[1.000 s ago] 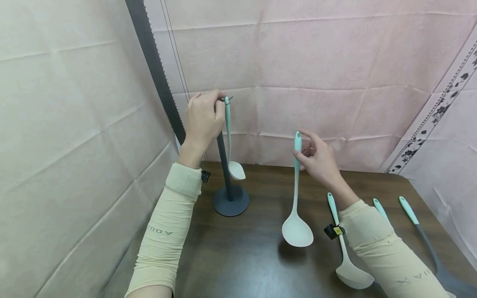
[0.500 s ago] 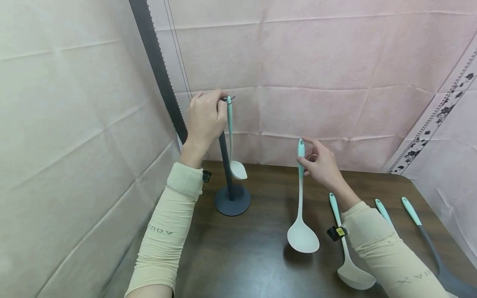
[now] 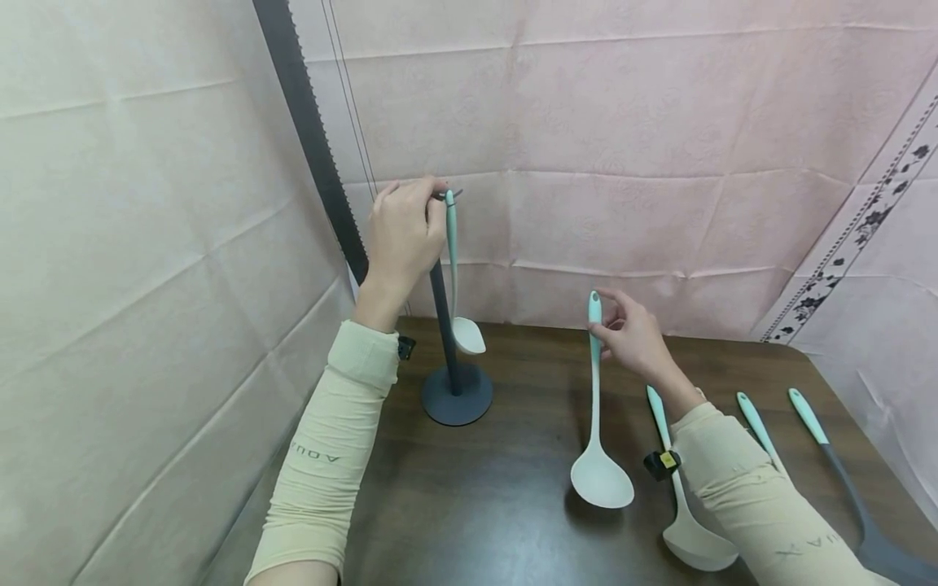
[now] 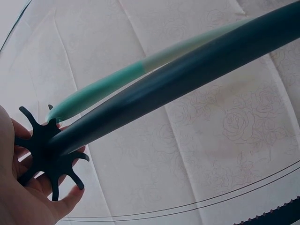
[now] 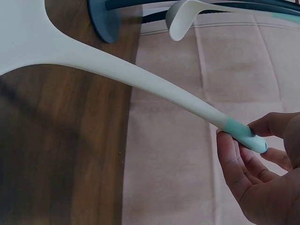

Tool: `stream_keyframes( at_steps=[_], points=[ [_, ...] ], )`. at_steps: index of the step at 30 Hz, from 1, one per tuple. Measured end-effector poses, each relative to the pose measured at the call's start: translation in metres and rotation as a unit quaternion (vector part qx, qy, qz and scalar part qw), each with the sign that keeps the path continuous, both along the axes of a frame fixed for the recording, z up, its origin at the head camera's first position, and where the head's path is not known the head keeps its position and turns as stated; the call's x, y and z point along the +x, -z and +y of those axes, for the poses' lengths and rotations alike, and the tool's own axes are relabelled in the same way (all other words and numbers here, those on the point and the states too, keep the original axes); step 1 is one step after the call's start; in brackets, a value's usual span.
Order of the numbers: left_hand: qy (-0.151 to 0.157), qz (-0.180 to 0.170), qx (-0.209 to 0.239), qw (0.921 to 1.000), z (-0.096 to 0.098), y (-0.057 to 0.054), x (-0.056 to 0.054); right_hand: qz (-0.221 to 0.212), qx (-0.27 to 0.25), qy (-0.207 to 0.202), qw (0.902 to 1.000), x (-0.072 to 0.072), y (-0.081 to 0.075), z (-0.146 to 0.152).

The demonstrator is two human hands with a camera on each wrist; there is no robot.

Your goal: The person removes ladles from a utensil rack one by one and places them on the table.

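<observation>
My left hand (image 3: 407, 232) grips the hooked top (image 4: 49, 157) of a dark utensil rack, fingers and thumb curled among its hooks. A small ladle (image 3: 468, 334) with a mint-green handle hangs from one hook, beside the pole. Right of the rack, my right hand (image 3: 632, 332) pinches the mint handle end of a large white cooking spoon (image 3: 602, 480), thumb on one side and fingers on the other. This spoon hangs head down above the table, its shadow beneath. In the right wrist view its white neck (image 5: 154, 89) slants from the fingers to the broad head.
On the brown wooden table (image 3: 506, 521) stands the rack's round base (image 3: 456, 407). A white ladle (image 3: 696, 541) lies by the right forearm, with another mint handle (image 3: 758, 419) partly under the sleeve. A dark grey turner (image 3: 850, 488) lies farther right. Cloth hangs behind and left.
My right hand has lowered and drifted slightly right, carrying the cooking spoon down with it. The left hand stays on the rack top, and the small ladle still hangs there.
</observation>
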State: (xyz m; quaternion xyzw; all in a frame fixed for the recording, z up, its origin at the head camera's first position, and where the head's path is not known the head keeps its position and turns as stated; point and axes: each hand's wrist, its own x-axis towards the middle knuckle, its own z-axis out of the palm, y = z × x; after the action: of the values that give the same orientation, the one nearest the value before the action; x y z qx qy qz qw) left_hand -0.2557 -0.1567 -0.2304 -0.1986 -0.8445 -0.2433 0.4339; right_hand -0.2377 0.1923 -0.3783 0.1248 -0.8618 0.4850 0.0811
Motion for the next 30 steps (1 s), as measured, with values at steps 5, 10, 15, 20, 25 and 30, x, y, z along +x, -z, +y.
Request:
stream_keyframes(
  at_steps=[5,10,15,20,25,30],
  points=[
    [0.003,0.007,-0.001,1.0000,0.001,0.000,0.000,-0.014,0.004,0.006,0.9999,-0.001,0.009,0.004],
    [0.002,0.010,-0.002,0.9999,0.001,-0.001,0.000,-0.028,0.021,0.009,0.9993,-0.004,0.018,0.008],
    [-0.001,0.010,-0.001,1.0000,0.001,-0.001,0.000,-0.041,0.036,0.008,0.9985,-0.006,0.030,0.013],
    [-0.002,0.007,0.001,1.0000,0.001,0.000,0.000,-0.056,0.046,0.010,0.9973,-0.007,0.041,0.017],
    [-0.006,0.002,-0.003,1.0000,0.001,0.001,-0.001,-0.077,0.045,0.012,0.9959,-0.006,0.050,0.019],
    [-0.005,0.007,-0.003,1.0000,0.001,0.001,-0.001,-0.092,0.041,0.014,0.9948,-0.006,0.056,0.021]
  ],
)
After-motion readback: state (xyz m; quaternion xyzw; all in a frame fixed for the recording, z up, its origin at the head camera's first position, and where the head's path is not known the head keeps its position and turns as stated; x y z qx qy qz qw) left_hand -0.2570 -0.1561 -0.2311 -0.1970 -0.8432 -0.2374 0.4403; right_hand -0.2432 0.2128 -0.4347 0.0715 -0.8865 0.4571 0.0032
